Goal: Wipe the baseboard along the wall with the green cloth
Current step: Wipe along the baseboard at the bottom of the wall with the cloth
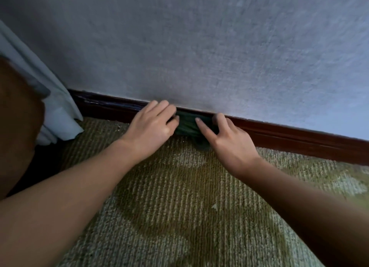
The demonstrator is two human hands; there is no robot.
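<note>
Baseboard [289,139]: dark red-brown wood, smooth, faint sheen (scuffed paler near the left end). Green cloth [187,125]: soft fabric, matt, creased. Wall [199,47]: rough, grainy, matt grey covering. Carpet [179,206]: ribbed loop pile, coarse, matt olive-beige. Curtain [60,111]: pale smooth cloth, matt, hanging in folds.

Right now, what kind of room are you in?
Probably a carpeted room indoors, perhaps a bedroom: ribbed carpet, a dark baseboard under a textured wall, and a pale curtain hanging at the left.
</note>
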